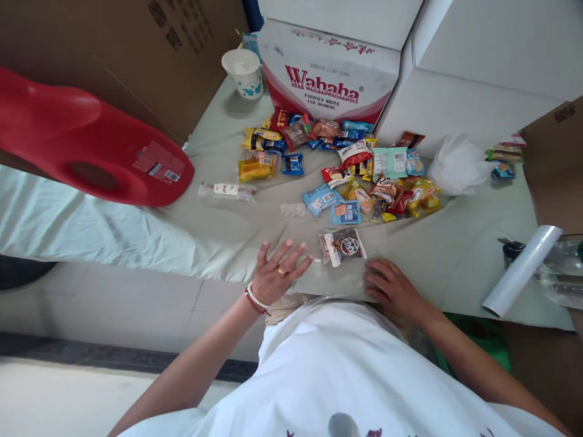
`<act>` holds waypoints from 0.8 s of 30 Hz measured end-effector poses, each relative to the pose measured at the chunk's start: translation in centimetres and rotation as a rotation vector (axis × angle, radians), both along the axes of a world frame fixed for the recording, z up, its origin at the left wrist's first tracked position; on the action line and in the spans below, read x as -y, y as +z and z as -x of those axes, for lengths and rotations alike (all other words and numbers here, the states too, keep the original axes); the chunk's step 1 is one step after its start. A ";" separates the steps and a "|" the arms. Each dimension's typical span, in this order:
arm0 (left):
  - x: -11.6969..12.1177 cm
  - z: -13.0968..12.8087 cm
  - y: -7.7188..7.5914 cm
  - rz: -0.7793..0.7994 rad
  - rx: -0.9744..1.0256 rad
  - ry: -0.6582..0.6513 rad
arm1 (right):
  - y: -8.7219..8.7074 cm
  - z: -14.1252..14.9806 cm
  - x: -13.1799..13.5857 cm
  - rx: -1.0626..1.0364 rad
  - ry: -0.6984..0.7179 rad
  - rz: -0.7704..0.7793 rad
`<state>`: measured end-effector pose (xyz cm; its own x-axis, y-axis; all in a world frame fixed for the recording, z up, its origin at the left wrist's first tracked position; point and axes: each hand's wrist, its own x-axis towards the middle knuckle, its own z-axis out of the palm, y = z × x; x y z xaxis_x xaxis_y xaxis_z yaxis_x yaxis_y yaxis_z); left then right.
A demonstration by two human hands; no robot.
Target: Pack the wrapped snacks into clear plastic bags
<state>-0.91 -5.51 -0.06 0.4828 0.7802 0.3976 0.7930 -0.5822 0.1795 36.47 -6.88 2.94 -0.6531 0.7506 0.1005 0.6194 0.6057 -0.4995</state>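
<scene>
My left hand (279, 272) lies flat near the table's front edge, fingers spread, with a ring and a beaded bracelet. My right hand (392, 286) rests at the same edge further right, its fingers slightly bent and apart, holding nothing I can see. Between and just beyond them lies a small dark snack packet (348, 245) with a white label. Under it and near both hands is what looks like clear plastic film or a bag; its outline is hard to make out. Behind it, a blue snack packet (346, 212) marks the near side of a pile of several wrapped snacks.
A Wahaha carton (328, 79) stands behind the snacks, with a paper cup (243, 74) to its left. A large red jug (100, 145) lies at the left. Toward the right are a crumpled white plastic bag (460, 165) and a roll of film (521, 271).
</scene>
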 end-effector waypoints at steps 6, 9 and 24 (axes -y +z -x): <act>0.7 2.1 2.5 0.464 0.033 -0.347 | 0.8 -0.9 -0.1 -0.129 -0.084 0.087; 1.4 2.4 2.9 0.531 -0.018 -0.350 | 3.5 -0.1 -2.7 -0.159 -0.056 0.174; -3.1 -2.4 1.3 0.429 0.051 0.560 | 1.0 2.5 -12.2 0.084 -0.361 0.561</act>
